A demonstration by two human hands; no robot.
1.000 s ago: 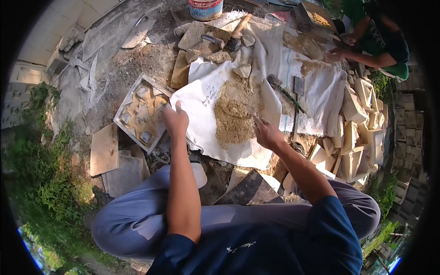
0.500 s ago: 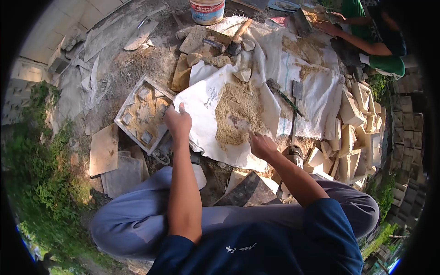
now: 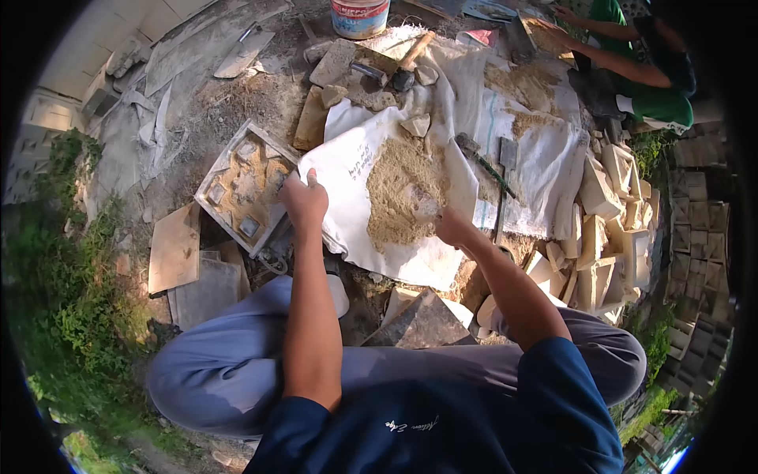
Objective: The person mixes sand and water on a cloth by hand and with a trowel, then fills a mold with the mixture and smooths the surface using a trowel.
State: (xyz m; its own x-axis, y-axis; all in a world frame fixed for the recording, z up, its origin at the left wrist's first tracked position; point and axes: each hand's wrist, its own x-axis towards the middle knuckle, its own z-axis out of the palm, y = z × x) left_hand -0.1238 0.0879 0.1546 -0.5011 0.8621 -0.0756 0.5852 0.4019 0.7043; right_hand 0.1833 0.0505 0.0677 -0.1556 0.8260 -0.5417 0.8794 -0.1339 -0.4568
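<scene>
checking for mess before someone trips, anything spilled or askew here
The pale blocks on the right lie jumbled and tilted, not stacked. Sandy patches also streak the white sheeting beyond, apart from the main sandy heap, so they look spilled.

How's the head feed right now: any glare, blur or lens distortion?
Head view: heavy fisheye bending, black corners; head view: bright glare on the sunlit white sack; head view: greenery at left looks soft; head view: tool at the right hand indistinct.
</scene>
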